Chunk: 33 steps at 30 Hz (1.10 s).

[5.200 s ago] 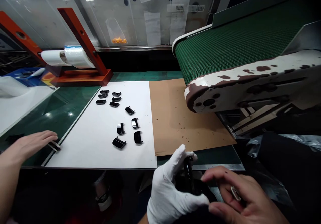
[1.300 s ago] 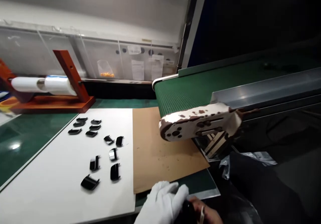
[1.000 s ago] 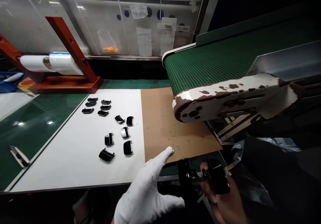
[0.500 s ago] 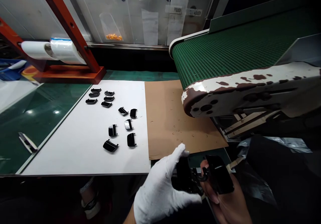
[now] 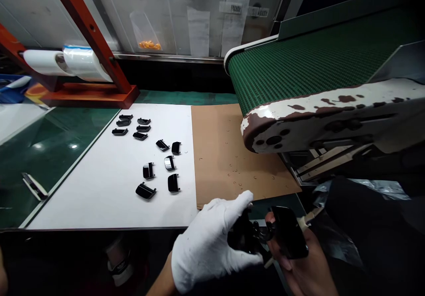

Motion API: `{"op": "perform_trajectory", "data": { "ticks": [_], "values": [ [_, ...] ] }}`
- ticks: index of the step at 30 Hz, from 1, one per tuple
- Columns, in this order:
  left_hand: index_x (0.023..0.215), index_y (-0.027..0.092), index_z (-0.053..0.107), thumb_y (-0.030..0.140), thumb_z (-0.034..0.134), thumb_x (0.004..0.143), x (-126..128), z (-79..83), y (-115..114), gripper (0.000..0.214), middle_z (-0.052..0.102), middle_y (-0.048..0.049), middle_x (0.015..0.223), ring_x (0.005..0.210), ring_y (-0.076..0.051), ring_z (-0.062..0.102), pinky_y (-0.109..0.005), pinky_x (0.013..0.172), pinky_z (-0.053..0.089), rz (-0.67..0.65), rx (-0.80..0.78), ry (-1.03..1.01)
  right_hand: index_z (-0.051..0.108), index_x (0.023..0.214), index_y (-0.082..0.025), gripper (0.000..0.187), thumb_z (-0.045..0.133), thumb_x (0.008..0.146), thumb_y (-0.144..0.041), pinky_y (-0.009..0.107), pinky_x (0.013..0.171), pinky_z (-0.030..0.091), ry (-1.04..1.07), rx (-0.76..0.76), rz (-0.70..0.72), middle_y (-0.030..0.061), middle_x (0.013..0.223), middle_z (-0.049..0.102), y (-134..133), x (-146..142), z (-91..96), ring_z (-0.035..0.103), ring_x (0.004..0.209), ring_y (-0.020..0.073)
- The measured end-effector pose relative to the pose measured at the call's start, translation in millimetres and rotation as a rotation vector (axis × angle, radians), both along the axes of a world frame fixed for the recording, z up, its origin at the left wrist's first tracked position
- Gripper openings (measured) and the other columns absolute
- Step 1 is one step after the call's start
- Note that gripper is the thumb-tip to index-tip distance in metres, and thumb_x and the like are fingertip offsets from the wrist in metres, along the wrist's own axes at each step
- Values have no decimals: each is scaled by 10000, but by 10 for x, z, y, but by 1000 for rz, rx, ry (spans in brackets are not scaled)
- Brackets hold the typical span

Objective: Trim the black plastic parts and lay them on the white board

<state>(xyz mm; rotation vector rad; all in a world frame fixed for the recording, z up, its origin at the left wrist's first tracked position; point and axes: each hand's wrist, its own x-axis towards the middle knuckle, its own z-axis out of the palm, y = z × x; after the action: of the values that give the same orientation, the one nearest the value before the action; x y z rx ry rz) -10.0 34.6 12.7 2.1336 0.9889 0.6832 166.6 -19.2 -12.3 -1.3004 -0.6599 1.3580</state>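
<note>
The gloved left hand [image 5: 210, 238] curves its fingers around one end of the black part [image 5: 290, 234]; whether they grip cannot be told. The right hand [image 5: 307, 265] clamps its fingers on the other end, near the desk [image 5: 69, 143].

Parts [image 5: 173, 182] on sheet [image 5: 106, 176], cardboard [image 5: 215, 154] right of it, roll stand [image 5: 94, 95] behind.

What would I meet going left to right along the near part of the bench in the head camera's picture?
Slim black-and-white tool, nearest black piece on the white sheet, gloved left hand, bare right hand.
</note>
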Motion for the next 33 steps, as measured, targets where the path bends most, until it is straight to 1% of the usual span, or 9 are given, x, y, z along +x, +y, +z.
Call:
{"op": "perform_trajectory", "data": {
  "ticks": [4,10,13,16,19,22,25,28,33],
  "values": [
    [1376,181,368,330,815,647,-10,10,17,868,679,-47,1025,851,-230,637,-360,804,522,-33,64,30,717,812,-203,372,758,656,-539,234,435,232,15,-44,13,-84,379,367,7,-11,8,236,391,59],
    [1354,204,371,342,768,703,-18,46,35,775,688,-23,951,803,-213,632,-319,773,502,-63,109,55,712,755,-211,377,793,596,-542,210,411,169,-18,-59,-74,-42,467,461,13,-114,140,298,439,73],
    [1314,207,409,343,705,759,3,83,59,643,691,-28,935,799,-217,644,-321,775,499,-83,131,95,708,730,-203,326,794,612,-495,204,397,199,-5,-77,-37,-8,478,543,9,-79,130,375,429,86],
    [1271,226,449,321,646,796,21,114,89,523,700,-25,933,783,-207,668,-327,818,497,-125,124,105,689,678,-185,310,779,638,-479,207,390,243,-17,-63,69,13,441,571,-6,26,51,423,394,94],
    [1301,254,416,300,636,808,18,104,99,542,710,-12,957,803,-193,685,-313,852,500,-155,125,44,692,687,-172,372,759,641,-536,213,387,259,-57,-47,132,25,424,577,-16,88,34,451,380,105],
    [1355,240,345,289,691,771,7,33,72,681,702,-20,1023,886,-190,677,-290,869,510,-163,164,-61,684,652,-168,404,764,622,-562,221,395,273,-79,-80,92,9,392,549,-9,57,103,433,357,97],
    [1349,229,377,325,772,685,9,-81,7,779,677,-44,1093,974,-212,661,-286,884,528,-79,174,-98,687,660,-171,365,758,649,-529,216,390,251,-74,-103,97,-39,332,451,7,17,133,341,340,70],
    [1354,251,401,353,808,639,26,-213,-85,829,662,-52,1138,987,-218,667,-290,882,545,21,139,-185,690,699,-183,260,786,648,-419,200,394,216,-3,-112,89,-59,401,465,5,36,47,271,359,42],
    [1359,263,403,291,802,619,122,-437,-263,841,678,-36,1095,939,-218,686,-317,851,572,151,39,-395,690,767,-190,178,779,685,-320,194,395,241,297,-133,131,-61,510,529,-20,65,-180,250,348,18]
  ]
}}
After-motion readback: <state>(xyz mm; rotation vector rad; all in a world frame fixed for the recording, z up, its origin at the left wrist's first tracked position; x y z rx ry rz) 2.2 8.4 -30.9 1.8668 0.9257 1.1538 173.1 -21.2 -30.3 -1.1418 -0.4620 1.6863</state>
